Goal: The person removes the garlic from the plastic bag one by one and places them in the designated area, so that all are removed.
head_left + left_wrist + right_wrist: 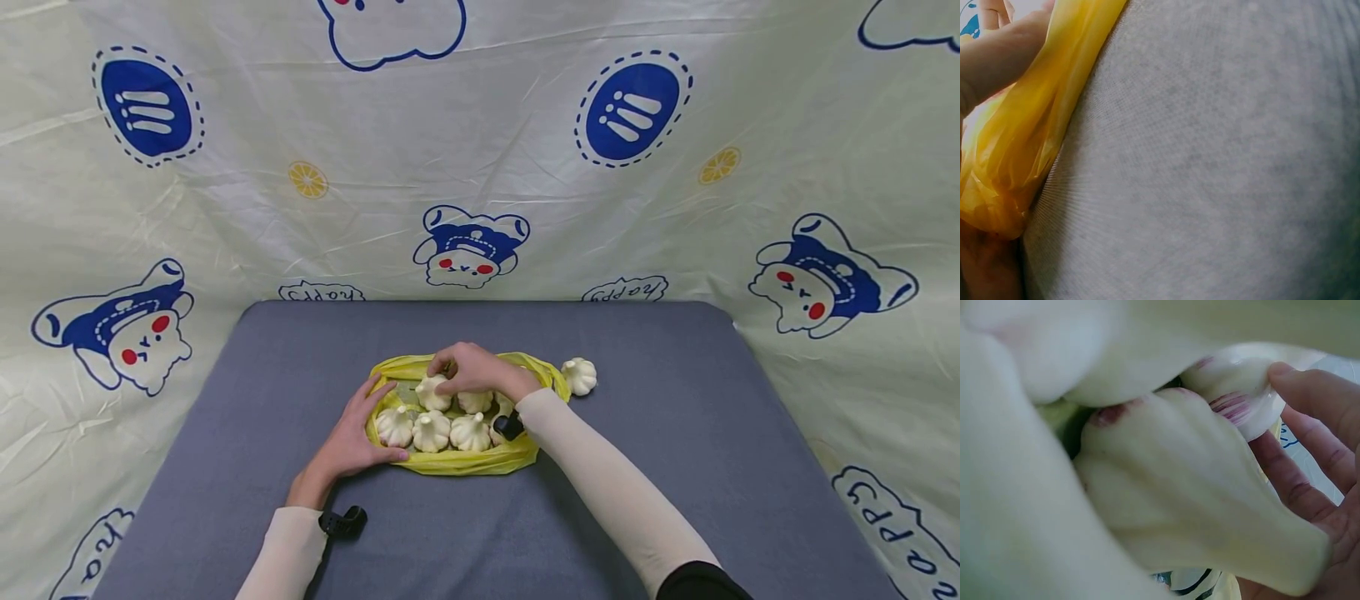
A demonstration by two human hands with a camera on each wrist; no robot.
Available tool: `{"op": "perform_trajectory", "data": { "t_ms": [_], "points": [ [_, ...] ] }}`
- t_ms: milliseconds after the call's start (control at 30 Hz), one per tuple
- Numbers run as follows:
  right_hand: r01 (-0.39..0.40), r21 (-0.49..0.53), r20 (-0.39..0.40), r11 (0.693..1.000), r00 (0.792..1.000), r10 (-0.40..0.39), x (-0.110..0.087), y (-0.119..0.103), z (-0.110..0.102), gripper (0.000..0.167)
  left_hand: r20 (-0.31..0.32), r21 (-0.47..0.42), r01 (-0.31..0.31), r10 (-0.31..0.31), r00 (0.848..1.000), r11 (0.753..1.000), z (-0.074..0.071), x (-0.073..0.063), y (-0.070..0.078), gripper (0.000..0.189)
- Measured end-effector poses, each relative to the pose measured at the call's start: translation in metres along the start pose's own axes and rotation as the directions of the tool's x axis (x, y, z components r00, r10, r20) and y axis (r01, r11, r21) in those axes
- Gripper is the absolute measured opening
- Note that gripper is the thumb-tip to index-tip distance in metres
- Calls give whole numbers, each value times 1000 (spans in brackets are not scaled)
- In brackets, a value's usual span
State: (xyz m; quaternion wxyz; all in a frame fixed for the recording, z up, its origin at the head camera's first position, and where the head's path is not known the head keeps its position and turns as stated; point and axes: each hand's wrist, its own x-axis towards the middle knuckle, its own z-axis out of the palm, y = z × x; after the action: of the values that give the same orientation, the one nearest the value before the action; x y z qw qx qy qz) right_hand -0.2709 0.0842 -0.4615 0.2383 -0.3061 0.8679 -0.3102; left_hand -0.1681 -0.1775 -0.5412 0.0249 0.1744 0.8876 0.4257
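A yellow plastic bag [465, 464] lies open on the table, with several white garlic bulbs [431, 432] inside. My right hand [480, 372] reaches over it and pinches a garlic bulb [431, 393] in the back left of the bag. In the right wrist view, that purple-streaked bulb [1235, 394] sits between thumb and fingers, while another bulb [1191, 481] fills the foreground. My left hand [360, 433] holds the left end of the bag, thumb at the near rim and fingers at the far side. The left wrist view shows yellow plastic [1035, 131] partly covering the thumb.
One more garlic bulb [579, 377] lies outside the bag, by its right end. A grey-blue cloth [675, 467] covers the table. Behind and beside it hangs a pale printed sheet [525, 108]. My right forearm crosses the bag's right part and hides some of its contents.
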Motion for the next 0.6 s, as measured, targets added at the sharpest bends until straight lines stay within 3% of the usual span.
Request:
{"op": "perform_trajectory", "data": {
  "t_ms": [267,600],
  "points": [
    [-6,-117,87,993,996,16,5,-6,-1,56,2,1,4,-4,1000,1000,-1,-1,1,109],
    [18,-170,121,985,993,3,9,-13,-4,51,2,0,-1,1,1000,1000,0,0,-1,110]
  ]
}}
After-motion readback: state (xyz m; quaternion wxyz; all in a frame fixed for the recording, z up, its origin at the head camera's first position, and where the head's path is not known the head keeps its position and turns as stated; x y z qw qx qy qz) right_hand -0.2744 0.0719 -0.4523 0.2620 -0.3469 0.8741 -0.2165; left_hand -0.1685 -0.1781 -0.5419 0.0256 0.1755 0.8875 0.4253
